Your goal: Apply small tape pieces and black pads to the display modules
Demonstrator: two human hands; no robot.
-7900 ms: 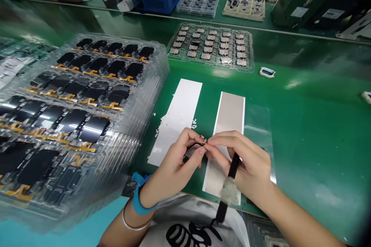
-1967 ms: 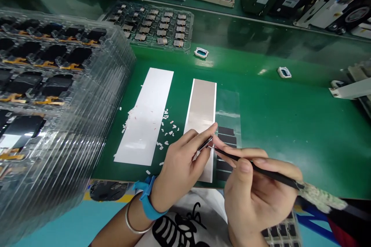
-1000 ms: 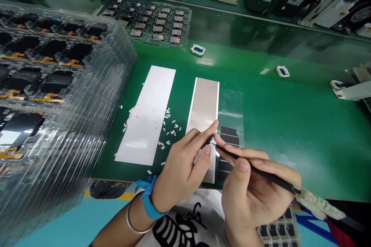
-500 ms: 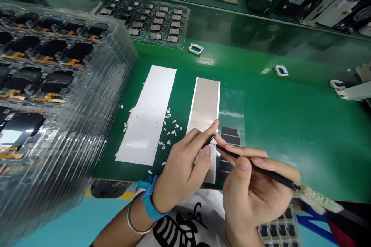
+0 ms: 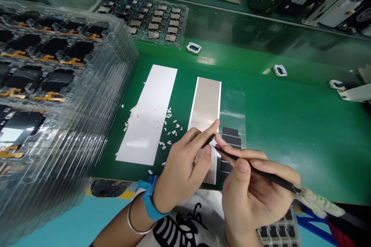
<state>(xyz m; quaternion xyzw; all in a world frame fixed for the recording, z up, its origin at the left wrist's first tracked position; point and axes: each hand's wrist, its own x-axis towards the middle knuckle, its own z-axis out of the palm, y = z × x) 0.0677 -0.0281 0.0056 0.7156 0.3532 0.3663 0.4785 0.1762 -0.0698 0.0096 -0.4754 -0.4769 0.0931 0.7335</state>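
Note:
My left hand (image 5: 185,158), with a blue strap and a silver bangle at the wrist, pinches a small dark flat part (image 5: 208,141) between thumb and fingers; its exact kind is mostly hidden. My right hand (image 5: 257,185) is closed round black tweezers (image 5: 266,173), whose rear end is wrapped in ragged tape. The tips of the tweezers touch or nearly touch the dark part. Beneath the hands lies a beige strip with white edges (image 5: 206,98). Beside it, partly under my right fingers, is a clear sheet (image 5: 233,104) bearing several black rectangles (image 5: 230,131).
A white strip (image 5: 150,112) lies to the left with small white scraps (image 5: 171,132) around it. Stacked clear trays of dark screens (image 5: 58,81) rise at far left. Another tray of small parts (image 5: 156,23) sits behind. White-framed pieces (image 5: 193,48) rest along the back.
Both hands stay nearly in place, with the tweezers still at the dark part. The view has shifted very slightly.

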